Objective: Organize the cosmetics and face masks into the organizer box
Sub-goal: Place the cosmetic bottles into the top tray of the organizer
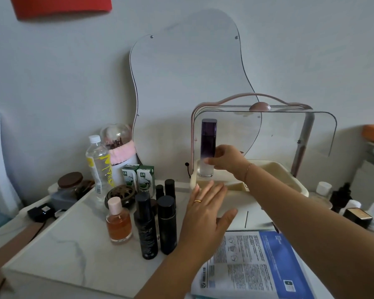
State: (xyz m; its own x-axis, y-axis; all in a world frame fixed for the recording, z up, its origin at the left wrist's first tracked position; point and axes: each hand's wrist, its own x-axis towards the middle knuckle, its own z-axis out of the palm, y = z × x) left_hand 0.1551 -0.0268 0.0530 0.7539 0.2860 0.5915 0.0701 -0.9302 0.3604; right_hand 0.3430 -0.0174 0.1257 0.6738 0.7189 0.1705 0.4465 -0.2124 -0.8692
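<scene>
Grips bottle [208, 143] with right hand [227, 160], upright in box [274, 166] left corner, apparently resting on its floor. Holds left hand [205, 210] flat, fingers straight, before box.

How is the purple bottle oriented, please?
Upright: the purple bottle stands cap up, base down inside the organizer box, right hand holding it.

White marble-patterned desk [73, 251], as I see it through the head camera. Back right: cream organizer box [285, 171]. Centre: taller black bottle [146, 229] and shorter black bottle [166, 223] upright, side by side; amber pink-capped bottle [118, 225] just left. Behind them: openwork incense burner [121, 194], green-and-white cartons [138, 178], clear water bottle [97, 167]. Front right: face mask packets [253, 262], lying flat.
</scene>
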